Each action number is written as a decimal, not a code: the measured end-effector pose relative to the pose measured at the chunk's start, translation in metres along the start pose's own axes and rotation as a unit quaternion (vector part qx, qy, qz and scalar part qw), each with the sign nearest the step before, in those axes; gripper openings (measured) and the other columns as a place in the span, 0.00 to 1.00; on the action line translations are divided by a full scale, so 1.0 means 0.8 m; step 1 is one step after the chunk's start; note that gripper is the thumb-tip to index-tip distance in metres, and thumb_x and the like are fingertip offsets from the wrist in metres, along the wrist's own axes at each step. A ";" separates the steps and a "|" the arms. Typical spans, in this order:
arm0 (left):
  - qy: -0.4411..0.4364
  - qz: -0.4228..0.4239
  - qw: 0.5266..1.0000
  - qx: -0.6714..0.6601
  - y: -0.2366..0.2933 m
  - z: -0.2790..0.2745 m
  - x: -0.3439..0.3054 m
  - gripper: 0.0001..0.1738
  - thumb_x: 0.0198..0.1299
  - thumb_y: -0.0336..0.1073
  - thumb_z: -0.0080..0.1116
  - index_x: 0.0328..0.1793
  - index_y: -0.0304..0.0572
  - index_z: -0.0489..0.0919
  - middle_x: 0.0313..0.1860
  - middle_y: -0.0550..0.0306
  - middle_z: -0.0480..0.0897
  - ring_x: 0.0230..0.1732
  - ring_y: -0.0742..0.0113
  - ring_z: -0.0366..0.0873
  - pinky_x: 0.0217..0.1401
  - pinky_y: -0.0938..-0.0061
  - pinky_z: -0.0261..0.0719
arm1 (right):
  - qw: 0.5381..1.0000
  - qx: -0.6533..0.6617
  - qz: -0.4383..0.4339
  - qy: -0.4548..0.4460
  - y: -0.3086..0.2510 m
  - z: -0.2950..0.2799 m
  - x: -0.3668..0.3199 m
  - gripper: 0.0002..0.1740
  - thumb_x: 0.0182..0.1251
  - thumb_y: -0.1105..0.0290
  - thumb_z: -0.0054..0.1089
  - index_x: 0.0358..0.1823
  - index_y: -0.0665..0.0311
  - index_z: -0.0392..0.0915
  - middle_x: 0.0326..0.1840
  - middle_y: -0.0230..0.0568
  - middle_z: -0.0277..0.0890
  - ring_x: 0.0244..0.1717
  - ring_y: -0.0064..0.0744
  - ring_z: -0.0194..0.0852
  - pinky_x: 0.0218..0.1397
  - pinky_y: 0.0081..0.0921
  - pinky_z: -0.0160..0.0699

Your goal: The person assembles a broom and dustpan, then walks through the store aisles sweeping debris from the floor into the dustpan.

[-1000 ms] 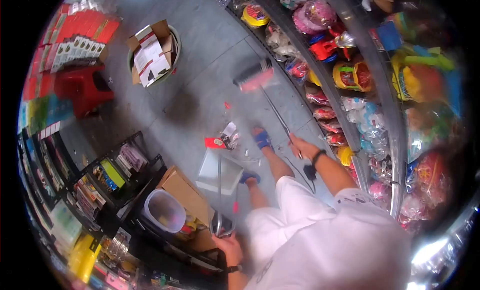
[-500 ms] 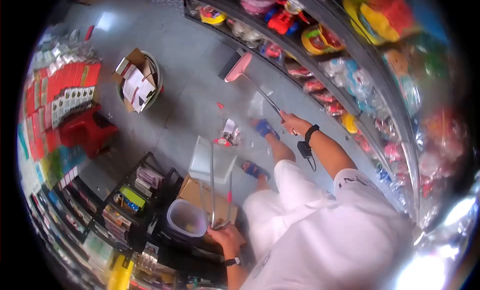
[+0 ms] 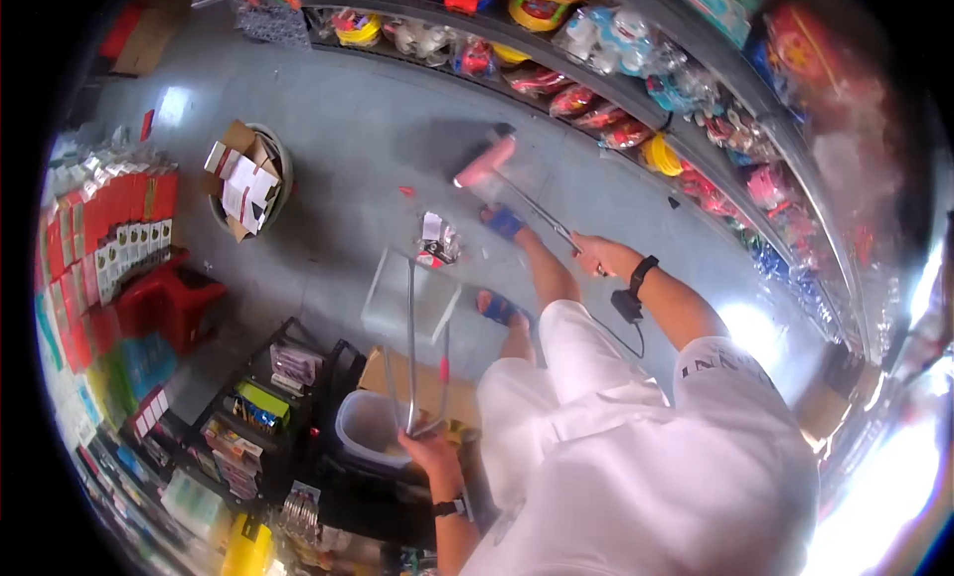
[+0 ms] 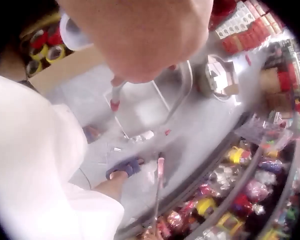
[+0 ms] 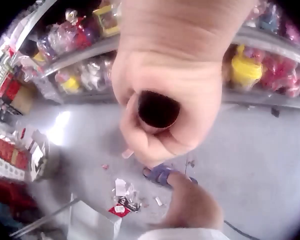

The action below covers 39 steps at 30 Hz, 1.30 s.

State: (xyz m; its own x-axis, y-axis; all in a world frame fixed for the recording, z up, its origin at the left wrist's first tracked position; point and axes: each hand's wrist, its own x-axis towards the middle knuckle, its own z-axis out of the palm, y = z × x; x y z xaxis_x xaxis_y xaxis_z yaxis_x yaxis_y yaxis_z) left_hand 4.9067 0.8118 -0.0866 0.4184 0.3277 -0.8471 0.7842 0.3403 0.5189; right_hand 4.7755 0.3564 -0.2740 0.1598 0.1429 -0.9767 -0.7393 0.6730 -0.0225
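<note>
broom (image 3: 485, 163): right hand (image 3: 596, 253) fisted round its handle, centre right; shaft slants up-left to the pink head. litter (image 3: 434, 240): floor, centre frame, between head and dustpan (image 3: 432, 300). dustpan: just below litter, left hand (image 3: 427, 447) gripping its long handle.

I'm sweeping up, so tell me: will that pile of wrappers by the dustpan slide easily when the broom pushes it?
Probably yes: the wrappers look like thin paper and plastic scraps, likely light, and the floor looks smooth. Loose and separate, some may scatter past the dustpan rather than move together.
</note>
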 end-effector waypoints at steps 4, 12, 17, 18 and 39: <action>0.036 -0.028 0.999 0.019 -0.009 -0.019 -0.007 0.21 0.64 0.52 0.40 0.40 0.39 0.71 0.38 0.52 0.74 0.42 0.57 0.71 0.50 0.58 0.70 | 0.989 0.058 -0.120 -0.065 -0.014 -0.041 0.037 0.26 0.68 0.43 0.40 0.33 0.62 0.66 0.11 0.23 0.54 0.08 0.16 0.48 0.11 0.18 0.47; 0.009 -0.023 0.990 0.139 -0.048 -0.065 0.014 0.22 0.64 0.53 0.40 0.38 0.39 0.71 0.35 0.53 0.75 0.39 0.57 0.74 0.43 0.60 0.74 | 0.879 0.444 -0.039 -0.171 0.149 -0.009 0.042 0.24 0.67 0.47 0.47 0.35 0.65 0.64 0.13 0.20 0.51 0.11 0.12 0.48 0.14 0.08 0.46; -0.019 -0.007 0.981 0.191 -0.062 -0.094 0.030 0.21 0.63 0.53 0.42 0.44 0.41 0.68 0.38 0.56 0.72 0.40 0.57 0.73 0.42 0.59 0.75 | 0.917 0.359 -0.072 -0.158 0.223 -0.041 -0.042 0.23 0.68 0.48 0.46 0.36 0.64 0.67 0.13 0.20 0.50 0.10 0.10 0.44 0.10 0.09 0.43; -0.026 -0.010 0.981 0.190 -0.064 -0.095 0.029 0.21 0.63 0.53 0.42 0.44 0.42 0.68 0.39 0.56 0.71 0.40 0.58 0.72 0.42 0.59 0.75 | 0.921 0.353 -0.079 -0.141 0.229 -0.050 -0.074 0.23 0.68 0.48 0.45 0.35 0.64 0.69 0.12 0.20 0.49 0.10 0.09 0.43 0.09 0.09 0.42; -0.167 0.039 0.962 0.211 -0.163 -0.038 -0.071 0.28 0.65 0.55 0.42 0.62 0.43 0.61 0.56 0.54 0.65 0.54 0.62 0.67 0.53 0.65 0.72 | 0.819 -0.332 -0.157 0.441 0.253 -0.238 0.056 0.05 0.42 0.69 0.61 0.14 0.56 0.77 0.19 0.38 0.76 0.22 0.33 0.74 0.23 0.32 0.65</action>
State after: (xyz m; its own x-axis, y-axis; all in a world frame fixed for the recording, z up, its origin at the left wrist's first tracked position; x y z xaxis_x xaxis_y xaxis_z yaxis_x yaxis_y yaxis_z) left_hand 4.7668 0.7758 -0.1022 0.5530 0.0126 -0.8331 0.8308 -0.0847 0.5501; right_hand 4.5084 0.3607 -0.3628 0.0918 -0.7386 -0.6679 -0.9919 -0.0091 -0.1264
